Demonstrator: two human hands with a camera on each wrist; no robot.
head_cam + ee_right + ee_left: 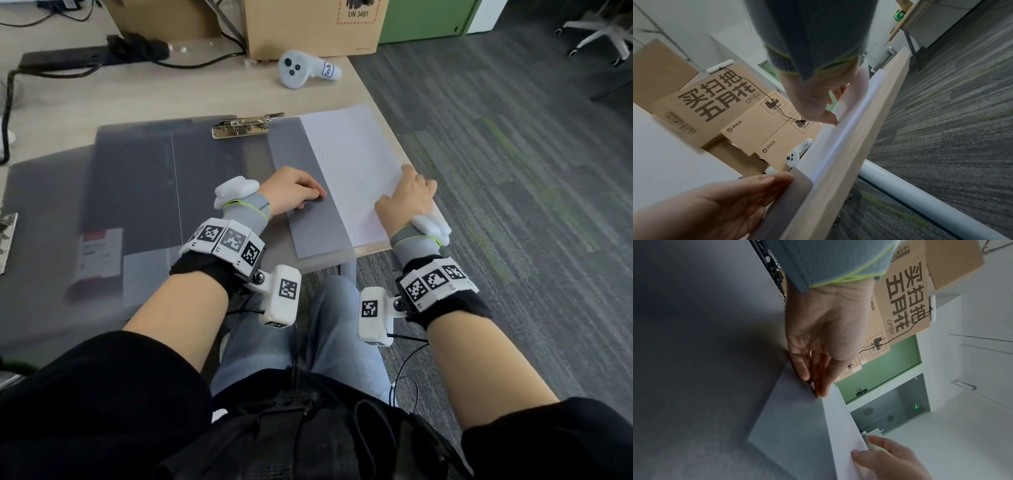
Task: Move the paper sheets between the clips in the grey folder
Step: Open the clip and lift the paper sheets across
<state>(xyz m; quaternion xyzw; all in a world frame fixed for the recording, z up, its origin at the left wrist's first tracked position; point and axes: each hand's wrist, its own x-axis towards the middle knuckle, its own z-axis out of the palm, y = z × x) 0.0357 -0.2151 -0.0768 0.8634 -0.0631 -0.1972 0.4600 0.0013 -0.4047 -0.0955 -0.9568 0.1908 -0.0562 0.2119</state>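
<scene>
Both grips are on the paper. Left hand (291, 190) lies with straight fingers pressed flat on the grey sheet (308, 192), holding nothing. Right hand (406, 197) curls over the outer edge of the white sheets (352, 164), thumb on top and fingers wrapped under the edge, as the right wrist view shows.

From my seat the sheets lie at about 1 o'clock on the right half of the open grey folder (137, 164), their right edge hanging past the tabletop (102, 92) rim. A metal clip (245, 125) sits at 12 o'clock on the folder's top edge, its lever raised; the paper is not under it.

I judge the stack light, thin and floppy, and slick sheet on sheet, so it may fan out or crease if I lift by one corner. I would take it at the overhanging long edge, pinching the whole thickness, with the flat hand steadying the far side.

Count: one folder fully in view; one clip on it, and another clip (7, 236) at 9 o'clock, cut by the frame. One grey sheet shows; how many white sheets I cannot tell. One white controller (305, 70) lies at 12 o'clock.
</scene>
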